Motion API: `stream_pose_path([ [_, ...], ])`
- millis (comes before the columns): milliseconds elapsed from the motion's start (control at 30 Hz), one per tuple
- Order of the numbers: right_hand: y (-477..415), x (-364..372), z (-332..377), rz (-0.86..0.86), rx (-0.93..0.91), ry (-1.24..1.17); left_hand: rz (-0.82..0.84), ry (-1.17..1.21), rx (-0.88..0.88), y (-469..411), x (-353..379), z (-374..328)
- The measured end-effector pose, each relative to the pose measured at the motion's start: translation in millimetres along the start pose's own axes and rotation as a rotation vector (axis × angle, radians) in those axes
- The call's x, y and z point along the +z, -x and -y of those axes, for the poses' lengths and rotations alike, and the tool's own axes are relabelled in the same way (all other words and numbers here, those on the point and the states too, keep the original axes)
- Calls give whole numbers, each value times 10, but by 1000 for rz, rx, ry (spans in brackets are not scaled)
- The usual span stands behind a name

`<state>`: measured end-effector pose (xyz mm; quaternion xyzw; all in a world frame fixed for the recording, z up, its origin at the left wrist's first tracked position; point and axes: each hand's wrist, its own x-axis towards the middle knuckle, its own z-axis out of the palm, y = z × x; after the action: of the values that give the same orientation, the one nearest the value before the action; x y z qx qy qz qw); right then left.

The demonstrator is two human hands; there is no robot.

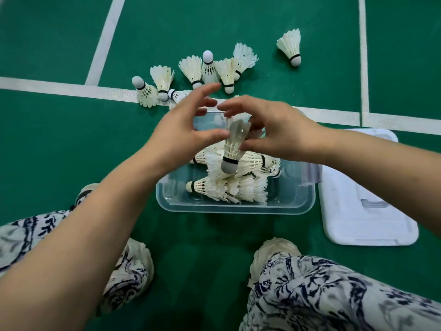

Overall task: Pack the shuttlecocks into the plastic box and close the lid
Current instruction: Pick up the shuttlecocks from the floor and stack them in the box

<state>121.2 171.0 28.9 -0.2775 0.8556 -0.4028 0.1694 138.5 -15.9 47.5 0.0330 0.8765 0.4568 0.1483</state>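
Shuttlecock [235, 139] is pinched by the right hand [279, 130]: thumb on the right side of the feather skirt, fingers curled behind it. The left hand [181, 130] is not closed on it. Only the left thumb tip is laid against the left side of the skirt; the left fingers are spread and arched above, clear of the feathers. The shuttlecock is held cork down, feathers up, tilted slightly, above the middle of the clear plastic box [233, 209].

The box is set on the green floor [59, 151], open, between the knees and the court line. Packed shuttlecocks [238, 185] are piled in it, mostly on their sides, corks pointing left and right. The near end of the box bottom is left uncovered.

The white lid [353, 216] is laid flat on the floor just right of the box, its left edge against the box's right side clip. A moulded recess is seen on it; no lettering can be made out.

A cluster of loose shuttlecocks [191, 70] is spread on the floor beyond the box, across and behind the white line [71, 88]. Two are stood on their feathers, cork up; the rest are lying down. A single shuttlecock [291, 46] lies apart, far right of the cluster, cork toward the camera.

A black band is seen above each cork; whether writing is carried on it cannot be told at this size.

Patterned trousers [322, 295] and pale shoes [274, 252] are seen at the bottom edge.
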Motion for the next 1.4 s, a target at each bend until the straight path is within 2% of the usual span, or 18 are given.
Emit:
stream_pose_path([
  [100,-79,16,85,58,-32,-107,84,78,3,28,-16,13],
  [200,-143,50,131,124,-31,-185,78,158,20,71,-8,56],
  [333,-175,77,164,111,-59,-82,45,174,12,80,-18,130],
  [433,-197,46,205,74,-81,-95,32,111,21,81,-47,157],
  [567,-234,-27,165,-23,-39,-149,-159,108,34,98,-119,180],
  [667,-220,-62,105,-78,30,-211,-285,2,18,100,-155,267],
  [833,-154,-3,5,-50,106,-223,-397,-163,-32,163,-36,405],
  [933,-162,119,-55,69,142,-14,-438,-225,-19,226,69,416],
  [1067,-206,411,-99,366,42,347,-456,-273,3,294,156,492],
  [1133,-257,522,-95,439,2,445,-459,-296,3,312,180,529],
  [1267,-320,613,-157,477,-38,569,-414,-264,-48,313,252,561],
  [1400,-250,563,-258,447,-11,570,-351,-192,-73,293,335,550],
])
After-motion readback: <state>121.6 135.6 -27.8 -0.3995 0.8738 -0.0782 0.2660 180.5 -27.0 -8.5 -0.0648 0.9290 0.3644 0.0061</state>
